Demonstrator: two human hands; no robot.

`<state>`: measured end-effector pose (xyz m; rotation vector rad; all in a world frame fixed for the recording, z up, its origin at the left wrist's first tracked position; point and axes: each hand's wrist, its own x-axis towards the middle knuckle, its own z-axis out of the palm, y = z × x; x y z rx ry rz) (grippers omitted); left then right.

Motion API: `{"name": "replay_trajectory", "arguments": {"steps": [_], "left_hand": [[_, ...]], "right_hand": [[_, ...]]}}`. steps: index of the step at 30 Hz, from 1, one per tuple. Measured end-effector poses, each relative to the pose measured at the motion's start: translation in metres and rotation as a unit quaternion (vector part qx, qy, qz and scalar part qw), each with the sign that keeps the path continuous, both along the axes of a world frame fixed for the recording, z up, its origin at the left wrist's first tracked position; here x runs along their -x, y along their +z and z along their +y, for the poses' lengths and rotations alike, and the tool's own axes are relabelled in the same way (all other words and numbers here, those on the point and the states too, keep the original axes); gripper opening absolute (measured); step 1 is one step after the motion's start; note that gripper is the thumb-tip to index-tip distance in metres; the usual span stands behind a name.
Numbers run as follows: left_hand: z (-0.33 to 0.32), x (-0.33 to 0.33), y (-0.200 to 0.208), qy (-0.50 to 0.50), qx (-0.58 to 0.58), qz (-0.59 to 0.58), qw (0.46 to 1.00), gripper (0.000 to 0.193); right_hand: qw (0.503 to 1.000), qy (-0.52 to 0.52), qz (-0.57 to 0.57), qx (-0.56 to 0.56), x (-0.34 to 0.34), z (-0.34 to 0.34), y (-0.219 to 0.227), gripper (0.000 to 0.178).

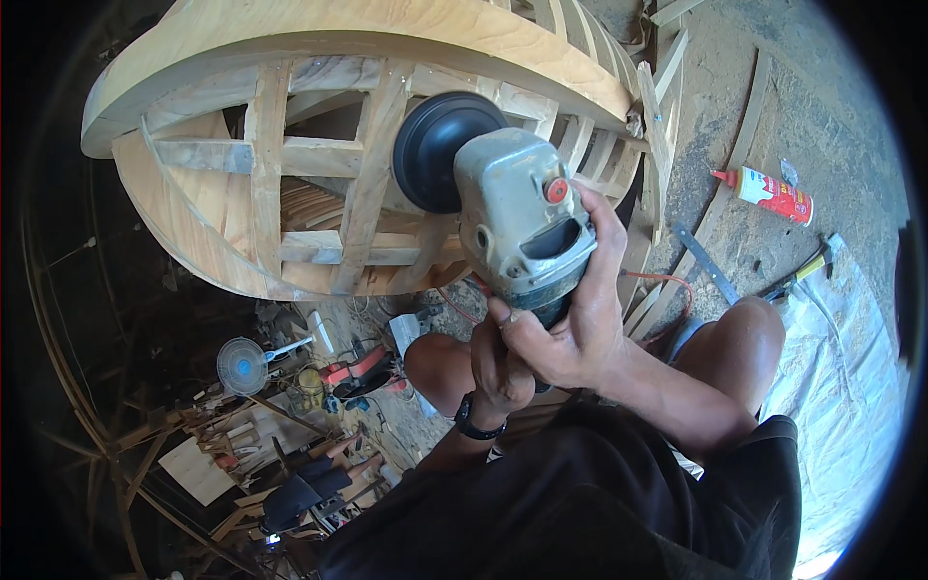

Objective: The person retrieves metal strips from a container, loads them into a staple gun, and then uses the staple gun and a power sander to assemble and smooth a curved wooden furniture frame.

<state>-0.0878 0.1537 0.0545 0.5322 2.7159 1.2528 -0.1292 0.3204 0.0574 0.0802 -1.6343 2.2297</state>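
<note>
Both my hands hold an angle grinder point(512, 208) with a worn grey metal head and a red button. My right hand point(590, 309) wraps around the body just behind the head. Lower down, my left hand point(503, 362), with a dark band at its wrist, is closed around the rear of the body. On the grinder's far side is a round black pad point(445, 150), in front of a curved wooden frame point(319, 159) of ribs and slats. Whether the pad touches the wood cannot be seen. A thick, pale curved rim point(387, 29) runs along the frame's top.
At right lie a red-and-white bottle point(773, 196) with a red nozzle, a metal ruler point(706, 263), wood strips point(744, 126) and a silvery sheet point(831, 358). An orange cord point(672, 278) runs by my knee. Lower left stand a fan point(242, 367) and what looks like another person point(304, 491).
</note>
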Motion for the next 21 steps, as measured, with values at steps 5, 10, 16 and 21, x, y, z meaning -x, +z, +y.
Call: {"name": "replay_trajectory", "arguments": {"steps": [5, 10, 16, 21], "left_hand": [[0.001, 0.008, 0.001, -0.033, -0.013, 0.007, 0.999, 0.05], [0.018, 0.014, 0.01, -0.03, 0.062, 0.123, 0.99, 0.052], [0.022, 0.02, 0.013, -0.023, -0.069, -0.062, 0.995, 0.053], [0.014, 0.005, 0.001, -0.018, -0.034, -0.017, 0.999, 0.054]], "right_hand": [[1.0, -0.007, 0.008, 0.02, 0.001, -0.003, -0.003, 0.092], [0.999, -0.026, 0.019, 0.013, 0.011, 0.003, -0.004, 0.093], [0.998, 0.016, -0.001, 0.055, 0.01, 0.007, 0.0, 0.092], [0.999, -0.002, 0.008, -0.032, 0.004, 0.011, -0.001, 0.093]]}}
